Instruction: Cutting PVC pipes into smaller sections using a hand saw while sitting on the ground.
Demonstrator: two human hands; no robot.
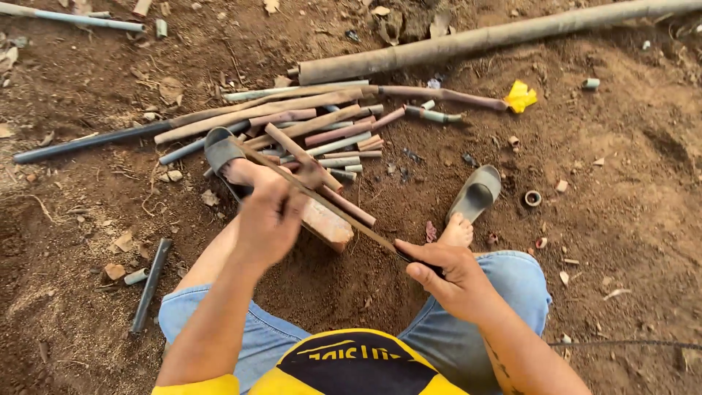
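On bare dirt (629,219), your right hand (450,274) grips a thin blade (329,208); your left hand (269,219) fingers pinch its middle near a yellow wrapper (520,96).

The ground (621,219) is dry reddish-brown earth, crumbly and matt, strewn with dry leaves. The heap of pipe offcuts (322,132) looks like plastic tubing, dull and caked with dust, some greyish, some rusty pink. The long pipe (497,36) behind it is coated in dried mud. The thin blade (322,201) held between the left hand (267,223) and right hand (450,274) looks like dark, unpolished metal. The brick (325,223) beneath is rough and pale. The grey sandals (477,192) look like smooth rubber; the shorts (512,281) are faded denim.
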